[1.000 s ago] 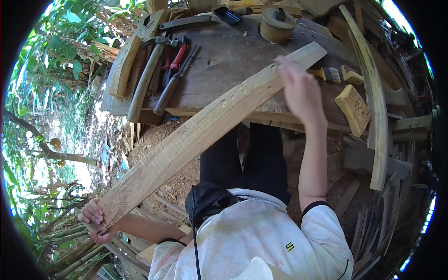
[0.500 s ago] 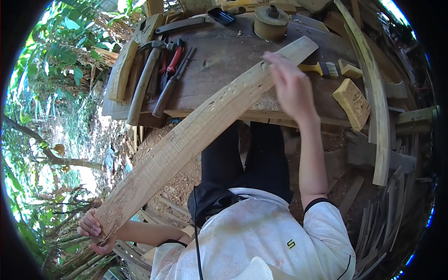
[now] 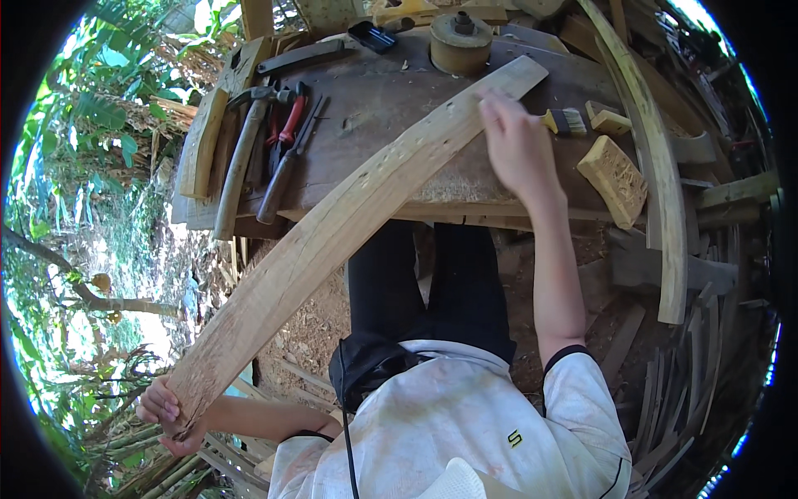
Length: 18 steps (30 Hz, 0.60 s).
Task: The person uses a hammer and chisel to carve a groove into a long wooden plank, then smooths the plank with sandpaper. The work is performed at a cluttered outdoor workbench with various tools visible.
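Note:
My left hand (image 3: 166, 412) is closed around the lower-left end of a long, pale wooden plank (image 3: 298, 264), which slants up across the workbench (image 3: 374, 96). My right hand (image 3: 517, 143) lies at the plank's upper-right part, fingers extended and fingertips touching it. Just right of those fingers is a paintbrush (image 3: 565, 123), with a yellow wood block (image 3: 613, 180) beyond. On the bench's left lie a hammer (image 3: 243, 158), red-handled pliers (image 3: 289, 125) and a long pointed tool (image 3: 278, 183).
A round metal pot (image 3: 460, 51) and a black tray (image 3: 371, 36) sit at the bench's back. A long curved strip (image 3: 665, 191) runs along the right, above several scrap slats (image 3: 694, 366). Foliage (image 3: 91, 108) and a branch (image 3: 125, 303) are on the left.
The view has shifted, so the bench and tools sit further left. The plank's far end appears a little higher and further left. My right hand's fingertips have moved slightly along it.

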Tool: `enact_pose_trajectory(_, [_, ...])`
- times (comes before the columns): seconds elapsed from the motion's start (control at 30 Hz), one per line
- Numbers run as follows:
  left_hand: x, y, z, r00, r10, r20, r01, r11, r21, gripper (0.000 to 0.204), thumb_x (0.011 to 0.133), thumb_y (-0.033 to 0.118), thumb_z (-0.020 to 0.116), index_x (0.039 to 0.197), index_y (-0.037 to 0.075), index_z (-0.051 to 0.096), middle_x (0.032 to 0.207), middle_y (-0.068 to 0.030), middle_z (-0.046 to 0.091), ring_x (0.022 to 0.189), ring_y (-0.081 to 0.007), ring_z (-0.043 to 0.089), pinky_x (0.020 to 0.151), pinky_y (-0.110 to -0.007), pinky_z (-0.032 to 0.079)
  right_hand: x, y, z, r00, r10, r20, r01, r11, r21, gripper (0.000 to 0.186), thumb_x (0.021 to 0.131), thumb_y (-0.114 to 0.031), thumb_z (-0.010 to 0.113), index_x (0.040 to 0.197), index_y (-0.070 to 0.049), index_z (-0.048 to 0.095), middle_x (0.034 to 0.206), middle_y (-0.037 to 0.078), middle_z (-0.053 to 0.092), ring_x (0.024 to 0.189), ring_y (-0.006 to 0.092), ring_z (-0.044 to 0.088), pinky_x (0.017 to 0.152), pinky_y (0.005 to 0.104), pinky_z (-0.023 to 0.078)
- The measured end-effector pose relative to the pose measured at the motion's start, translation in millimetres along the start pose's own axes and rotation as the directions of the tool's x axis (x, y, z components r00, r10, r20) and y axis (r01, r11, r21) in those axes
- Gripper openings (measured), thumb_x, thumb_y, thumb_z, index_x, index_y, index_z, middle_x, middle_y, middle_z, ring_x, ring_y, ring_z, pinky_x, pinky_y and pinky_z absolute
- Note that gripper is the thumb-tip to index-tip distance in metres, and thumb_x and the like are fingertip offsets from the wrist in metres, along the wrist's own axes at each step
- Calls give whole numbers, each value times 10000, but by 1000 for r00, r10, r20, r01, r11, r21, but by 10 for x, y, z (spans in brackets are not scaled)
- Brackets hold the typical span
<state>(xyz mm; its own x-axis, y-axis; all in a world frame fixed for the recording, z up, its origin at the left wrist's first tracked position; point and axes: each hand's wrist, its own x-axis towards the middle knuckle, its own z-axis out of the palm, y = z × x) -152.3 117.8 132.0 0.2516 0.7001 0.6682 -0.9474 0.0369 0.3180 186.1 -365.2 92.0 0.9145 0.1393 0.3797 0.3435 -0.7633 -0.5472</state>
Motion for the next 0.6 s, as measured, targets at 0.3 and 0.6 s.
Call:
enact_pose_trajectory(0.3, [342, 673, -210, 997, 75, -18, -73, 994, 81, 358, 642, 291, 669, 868, 88, 478, 617, 15, 424, 510, -135, 434, 552, -259, 391, 337, 278, -73, 975, 183, 125, -173, 981, -89, 400, 1141, -324, 512, 1288, -31, 740, 1263, 216, 757, 1112, 413, 748, 977, 504, 606])
enact_pose_trajectory(0.6, [462, 840, -233, 998, 62, -32, -60, 996, 62, 355, 642, 272, 677, 870, 90, 475, 630, 21, 427, 522, -131, 432, 552, -253, 386, 415, 427, -59, 971, 184, 153, -163, 977, -139, 436, 1152, -326, 442, 1235, -17, 738, 1160, 261, 750, 1059, 468, 730, 953, 543, 594])
